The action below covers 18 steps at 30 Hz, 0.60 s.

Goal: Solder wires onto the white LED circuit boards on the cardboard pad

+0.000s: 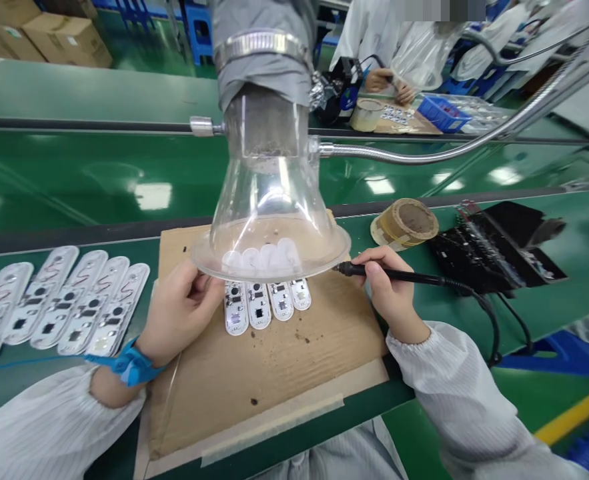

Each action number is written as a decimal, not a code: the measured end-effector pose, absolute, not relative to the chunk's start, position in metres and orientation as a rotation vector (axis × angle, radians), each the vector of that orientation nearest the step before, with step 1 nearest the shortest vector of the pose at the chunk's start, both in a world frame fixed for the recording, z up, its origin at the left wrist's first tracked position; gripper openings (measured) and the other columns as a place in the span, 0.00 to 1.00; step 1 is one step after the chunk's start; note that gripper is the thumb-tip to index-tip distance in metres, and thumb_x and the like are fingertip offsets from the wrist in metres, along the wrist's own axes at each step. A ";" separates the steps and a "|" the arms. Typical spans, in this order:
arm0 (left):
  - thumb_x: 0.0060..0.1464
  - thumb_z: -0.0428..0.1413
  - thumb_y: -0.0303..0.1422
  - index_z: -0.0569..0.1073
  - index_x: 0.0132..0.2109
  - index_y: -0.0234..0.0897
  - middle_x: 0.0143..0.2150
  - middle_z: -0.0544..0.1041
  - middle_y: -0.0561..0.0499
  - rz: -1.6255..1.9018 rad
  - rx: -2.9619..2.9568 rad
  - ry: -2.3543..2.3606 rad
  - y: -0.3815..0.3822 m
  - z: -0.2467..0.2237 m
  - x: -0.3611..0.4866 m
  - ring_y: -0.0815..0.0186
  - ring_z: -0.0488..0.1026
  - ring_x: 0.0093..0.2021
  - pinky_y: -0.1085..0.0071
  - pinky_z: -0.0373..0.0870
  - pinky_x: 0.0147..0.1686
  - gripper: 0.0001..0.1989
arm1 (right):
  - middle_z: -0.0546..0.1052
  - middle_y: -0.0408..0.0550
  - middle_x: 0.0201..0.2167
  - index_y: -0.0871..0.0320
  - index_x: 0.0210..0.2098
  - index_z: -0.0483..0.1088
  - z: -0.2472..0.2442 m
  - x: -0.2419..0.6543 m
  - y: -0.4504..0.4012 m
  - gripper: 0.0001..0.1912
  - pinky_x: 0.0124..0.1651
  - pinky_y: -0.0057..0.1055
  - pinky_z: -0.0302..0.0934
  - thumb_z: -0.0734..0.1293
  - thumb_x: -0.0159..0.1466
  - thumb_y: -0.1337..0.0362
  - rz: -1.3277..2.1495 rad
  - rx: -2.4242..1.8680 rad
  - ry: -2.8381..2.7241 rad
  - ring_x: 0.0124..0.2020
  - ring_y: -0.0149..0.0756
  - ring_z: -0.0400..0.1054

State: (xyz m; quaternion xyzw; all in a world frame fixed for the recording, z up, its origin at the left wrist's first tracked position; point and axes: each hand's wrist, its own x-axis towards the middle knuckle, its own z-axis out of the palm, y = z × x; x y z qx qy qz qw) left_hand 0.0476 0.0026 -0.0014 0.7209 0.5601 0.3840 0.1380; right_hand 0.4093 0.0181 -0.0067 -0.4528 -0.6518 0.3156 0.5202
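Right hand (388, 287): fingers pinch iron (394, 273). Left hand (187, 303): fingers curled, grip unclear, beside boards (259, 303) on cardboard (274, 373). Green bench (539, 267) beneath; beyond fingertips, stools (198, 30), coworker (374, 40).

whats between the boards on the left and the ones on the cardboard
The left hand, over the left edge of the cardboard, in the head view.

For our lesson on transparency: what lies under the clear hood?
Under the clear hood, parts of four white boards show on cardboard; its hazy wall hides details at their upper ends.
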 end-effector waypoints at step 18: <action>0.66 0.56 0.37 0.68 0.36 0.42 0.26 0.61 0.58 1.131 2.040 1.551 0.008 -0.001 0.040 0.68 0.61 0.24 0.69 0.61 0.26 0.09 | 0.69 0.36 0.23 0.54 0.38 0.73 0.019 0.449 0.021 0.15 0.29 0.30 0.63 0.69 0.75 0.51 0.341 -1.171 -1.142 0.22 0.31 0.68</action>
